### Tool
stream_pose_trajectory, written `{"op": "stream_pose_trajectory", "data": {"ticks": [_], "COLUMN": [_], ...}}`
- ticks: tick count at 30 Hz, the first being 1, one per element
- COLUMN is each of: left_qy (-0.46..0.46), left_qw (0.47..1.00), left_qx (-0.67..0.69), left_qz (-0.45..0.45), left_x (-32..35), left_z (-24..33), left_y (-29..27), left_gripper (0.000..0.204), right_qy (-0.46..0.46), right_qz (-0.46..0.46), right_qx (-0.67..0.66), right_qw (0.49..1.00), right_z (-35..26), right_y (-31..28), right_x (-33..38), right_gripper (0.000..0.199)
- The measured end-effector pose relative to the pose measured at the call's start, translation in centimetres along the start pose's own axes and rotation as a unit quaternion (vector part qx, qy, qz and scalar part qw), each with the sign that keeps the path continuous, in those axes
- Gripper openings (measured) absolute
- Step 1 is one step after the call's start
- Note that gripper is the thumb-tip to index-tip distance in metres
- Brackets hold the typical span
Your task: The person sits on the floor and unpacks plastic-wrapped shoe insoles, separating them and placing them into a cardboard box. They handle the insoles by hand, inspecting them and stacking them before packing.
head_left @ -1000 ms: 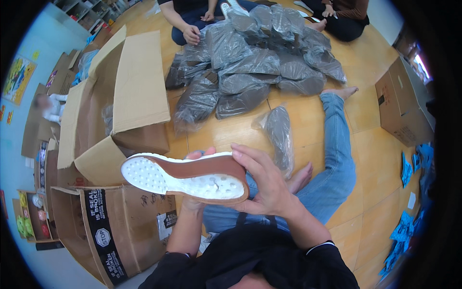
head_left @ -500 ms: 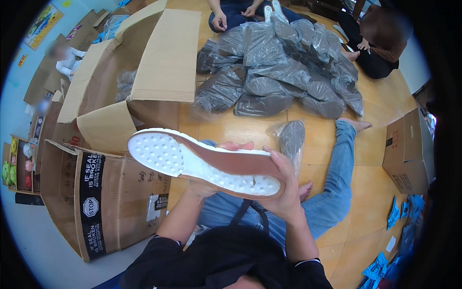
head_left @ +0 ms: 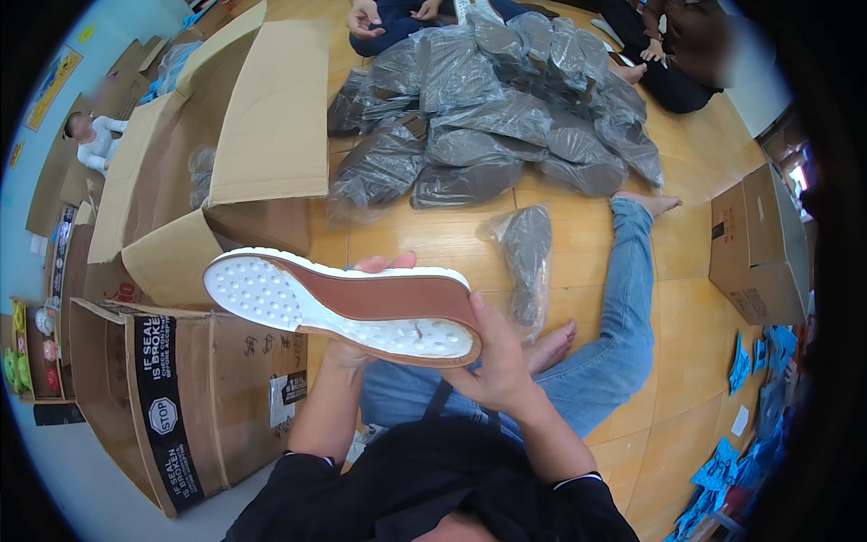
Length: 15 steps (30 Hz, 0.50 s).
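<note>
Across my lap I hold a shoe sole (head_left: 379,303), white with a brown inner band and small round bumps on its two white ends. My left hand (head_left: 386,263) passes underneath, and its fingertips curl over the far edge; the palm is hidden. My right hand (head_left: 499,361) grips the sole's right end, thumb along the far side. Just beyond lies a dark sole in a clear plastic bag (head_left: 526,262), on the wooden floor (head_left: 596,257).
A heap of plastic-bagged soles (head_left: 488,117) lies ahead. Open cardboard boxes (head_left: 271,117) stand on my left, another carton (head_left: 759,244) on the right with blue packets (head_left: 722,465) nearer me. Two people sit beyond the heap; a small figure in white (head_left: 93,140) is far left.
The view has shifted, so most things sit further left. The sole stays in both hands and is turned slightly. A person's hand beyond the heap has lifted a little.
</note>
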<state>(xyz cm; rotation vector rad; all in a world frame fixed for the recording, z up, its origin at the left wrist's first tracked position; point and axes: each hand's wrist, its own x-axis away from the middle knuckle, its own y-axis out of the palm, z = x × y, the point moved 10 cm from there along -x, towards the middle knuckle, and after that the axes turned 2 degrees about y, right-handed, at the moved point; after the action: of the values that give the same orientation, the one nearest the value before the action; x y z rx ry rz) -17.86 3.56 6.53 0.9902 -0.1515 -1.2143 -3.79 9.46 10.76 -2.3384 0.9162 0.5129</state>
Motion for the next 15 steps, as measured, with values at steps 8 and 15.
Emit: {"op": "stream_pose_trajectory", "data": {"ticks": [8, 15], "left_qy": [0.027, -0.121], "left_qw": [0.996, 0.988], "left_qx": [-0.042, -0.049], "left_qz": [0.075, 0.085], "left_x": [-0.3, -3.3], "left_z": [0.4, -2.4], "left_y": [-1.3, -0.7], "left_gripper": [0.086, 0.083], "right_qy": [-0.006, 0.195], "right_qz": [-0.019, 0.154], "right_qx": [-0.009, 0.094], "right_qw": [1.0, 0.964], "right_z": [0.3, 15.7], "right_y": [-0.1, -7.7], "right_x": [0.2, 5.6], "right_gripper": [0.031, 0.031]}}
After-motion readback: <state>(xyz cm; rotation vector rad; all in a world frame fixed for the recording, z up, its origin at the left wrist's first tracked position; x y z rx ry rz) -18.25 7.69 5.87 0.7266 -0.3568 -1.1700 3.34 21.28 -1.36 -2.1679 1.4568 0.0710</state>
